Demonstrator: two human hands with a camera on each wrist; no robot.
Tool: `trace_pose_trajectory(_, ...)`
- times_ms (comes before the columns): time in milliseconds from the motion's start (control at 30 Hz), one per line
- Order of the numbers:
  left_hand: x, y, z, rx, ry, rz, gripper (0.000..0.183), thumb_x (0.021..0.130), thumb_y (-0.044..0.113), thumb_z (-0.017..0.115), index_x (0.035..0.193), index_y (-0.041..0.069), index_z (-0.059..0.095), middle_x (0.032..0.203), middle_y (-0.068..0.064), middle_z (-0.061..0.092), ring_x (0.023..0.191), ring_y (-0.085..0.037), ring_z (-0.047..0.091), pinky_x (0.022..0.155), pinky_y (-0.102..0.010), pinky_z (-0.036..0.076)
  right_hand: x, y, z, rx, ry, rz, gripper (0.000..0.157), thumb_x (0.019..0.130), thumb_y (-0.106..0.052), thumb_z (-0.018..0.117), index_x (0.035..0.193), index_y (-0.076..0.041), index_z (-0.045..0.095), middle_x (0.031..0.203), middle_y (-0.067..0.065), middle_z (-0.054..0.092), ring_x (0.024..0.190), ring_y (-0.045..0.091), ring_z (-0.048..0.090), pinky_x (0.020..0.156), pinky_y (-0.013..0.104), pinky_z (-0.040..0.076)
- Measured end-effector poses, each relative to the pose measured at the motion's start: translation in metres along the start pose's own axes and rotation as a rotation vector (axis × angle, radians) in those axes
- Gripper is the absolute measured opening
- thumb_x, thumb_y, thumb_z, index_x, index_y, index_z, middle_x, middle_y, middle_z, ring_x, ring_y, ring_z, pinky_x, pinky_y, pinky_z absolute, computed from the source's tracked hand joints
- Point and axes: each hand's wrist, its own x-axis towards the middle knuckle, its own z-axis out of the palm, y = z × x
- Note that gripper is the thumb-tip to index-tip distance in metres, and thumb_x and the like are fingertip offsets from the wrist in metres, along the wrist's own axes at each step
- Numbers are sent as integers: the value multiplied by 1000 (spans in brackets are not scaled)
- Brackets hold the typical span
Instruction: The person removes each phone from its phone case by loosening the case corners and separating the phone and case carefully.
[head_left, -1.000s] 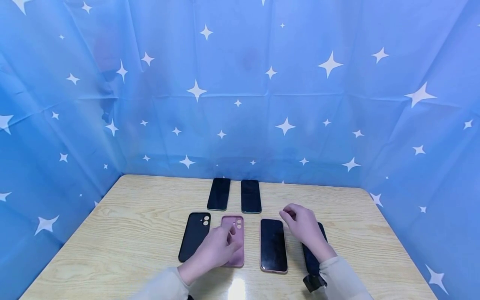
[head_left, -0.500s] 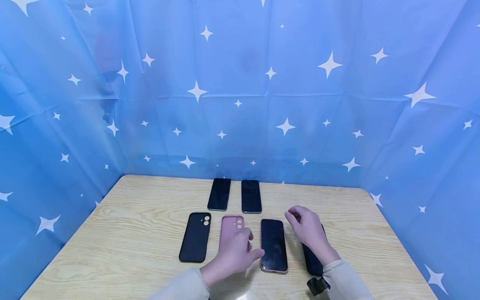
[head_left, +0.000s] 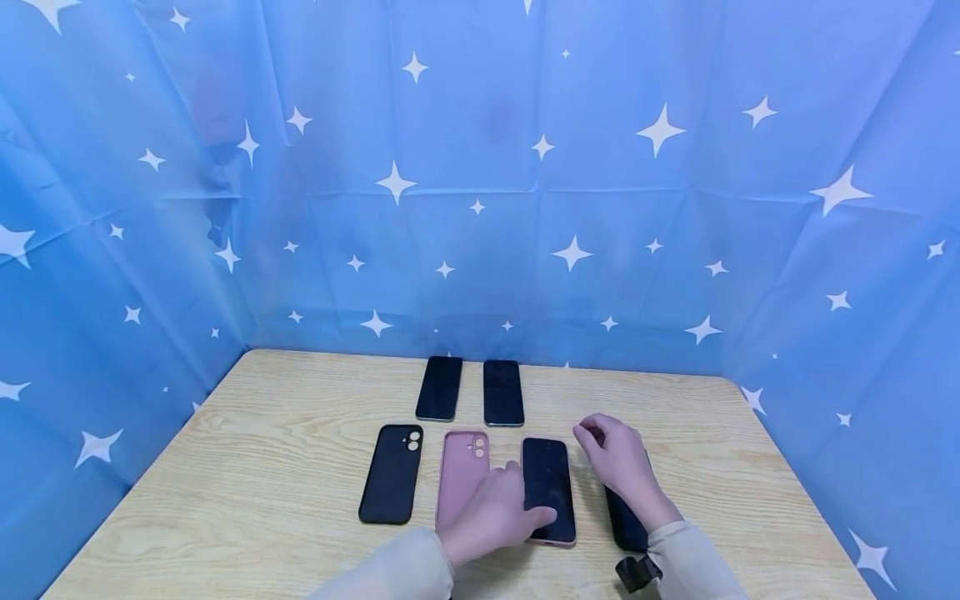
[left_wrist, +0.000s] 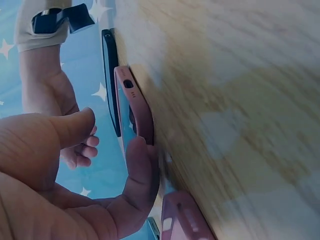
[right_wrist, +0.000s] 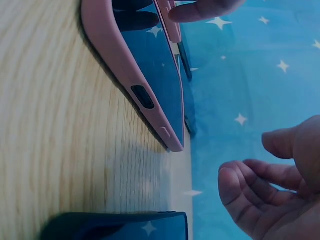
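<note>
A phone in a pink case lies screen up on the table. My left hand is at its left side, fingers bent beside the case edge and thumb over the lower screen. In the left wrist view a fingertip meets or nearly meets the case edge, while the thumb stands apart from the phone. An empty pink phone case sits partly behind that hand. My right hand hovers to the right with loosely curled fingers and nothing in them. Below its wrist lies a dark phone, partly covered by the forearm.
A black phone case with camera holes lies at the left. Two dark phones rest near the back of the wooden table. A blue star-patterned cloth hangs behind the table and at both sides.
My left hand has moved right, from over the empty pink case to the pink-cased phone. My right hand has shifted slightly right. The phones and cases have stayed put.
</note>
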Motion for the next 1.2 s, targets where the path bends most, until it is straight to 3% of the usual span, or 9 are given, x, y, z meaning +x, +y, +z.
trace_pose_trajectory(133, 4, 4, 5, 27, -16, -15, 92, 89, 47, 79, 144, -18, 44, 109, -25, 72, 104, -28, 72, 90, -45, 60, 1, 2, -1, 5, 0, 1, 17, 103, -16, 65, 106, -2, 74, 90, 6, 72, 78, 18, 62, 72, 38, 54)
trace_pose_trajectory(267, 6, 7, 11, 74, 14, 1, 91, 88, 48, 81, 141, -18, 48, 109, -25, 71, 103, -28, 71, 90, -44, 59, 1, 3, -1, -5, 1, 6, 17, 103, -17, 64, 106, -2, 74, 91, 7, 72, 79, 18, 62, 73, 38, 54)
trace_pose_trajectory(500, 9, 11, 16, 144, 41, 25, 86, 84, 51, 83, 133, -14, 56, 121, -24, 67, 102, -28, 67, 89, -43, 59, 2, 3, -2, -5, -1, 11, 17, 103, -16, 64, 105, -2, 74, 91, 7, 72, 79, 19, 62, 73, 39, 54)
trace_pose_trajectory(800, 10, 15, 18, 203, 74, 29, 94, 75, 53, 90, 131, -15, 55, 113, -22, 68, 100, -27, 66, 89, -40, 57, 4, 6, 0, -7, 4, 10, 16, 102, -15, 65, 105, -2, 74, 91, 8, 73, 81, 21, 64, 75, 41, 55)
trace_pose_trajectory(1000, 12, 13, 20, 159, 92, -4, 90, 71, 50, 93, 123, -12, 55, 95, -16, 66, 90, -24, 65, 82, -39, 57, 5, 11, 0, -4, -3, 25, 17, 103, -15, 65, 105, -2, 74, 91, 7, 73, 82, 22, 65, 76, 41, 55)
trace_pose_trajectory(1200, 15, 13, 20, 111, 70, -66, 97, 69, 49, 95, 130, -13, 52, 99, -19, 67, 89, -26, 66, 81, -41, 58, 5, 12, -1, 1, -28, 49, 20, 103, -18, 64, 108, -1, 73, 92, 6, 73, 85, 23, 66, 77, 44, 56)
